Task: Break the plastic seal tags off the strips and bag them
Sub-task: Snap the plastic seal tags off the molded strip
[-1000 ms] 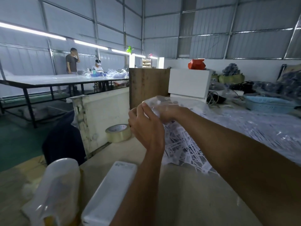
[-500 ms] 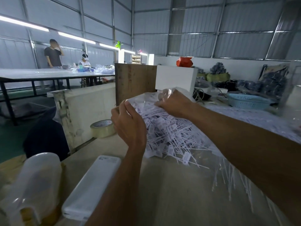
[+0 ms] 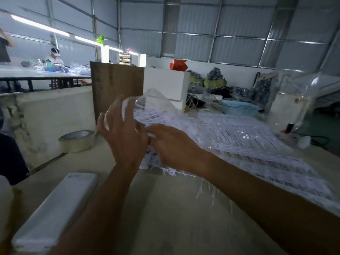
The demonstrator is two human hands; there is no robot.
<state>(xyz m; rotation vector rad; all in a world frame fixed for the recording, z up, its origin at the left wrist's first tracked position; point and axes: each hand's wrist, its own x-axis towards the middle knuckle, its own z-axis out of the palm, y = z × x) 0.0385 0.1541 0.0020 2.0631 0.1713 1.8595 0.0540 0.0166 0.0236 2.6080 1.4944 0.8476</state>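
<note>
Since half a second ago both hands have come lower and closer together, and the clear plastic bag (image 3: 156, 102) now stands bunched above them rather than stretched between them. Left hand (image 3: 123, 133): raised, back toward the camera, fingers spread and only loosely bent against the near side of the bag; whether it actually pinches the film cannot be told through the motion blur. Right hand (image 3: 171, 144): just beside the left, nearly touching it, palm down, fingers reaching into the white seal tag strips (image 3: 152, 116) at the bag's mouth; its grip is hidden. Pile of strips (image 3: 239, 144): spreads from the hands to the right across the wooden table (image 3: 165, 208), several loose ends hanging off the heap under the right forearm. Tape roll (image 3: 77, 140): flat on the table, left of the left hand, against a low white wall (image 3: 55, 115). White oblong block (image 3: 58, 208): near left corner of the table, beside the left forearm. Blue basket (image 3: 239, 108): behind the pile, well apart from both hands.
</note>
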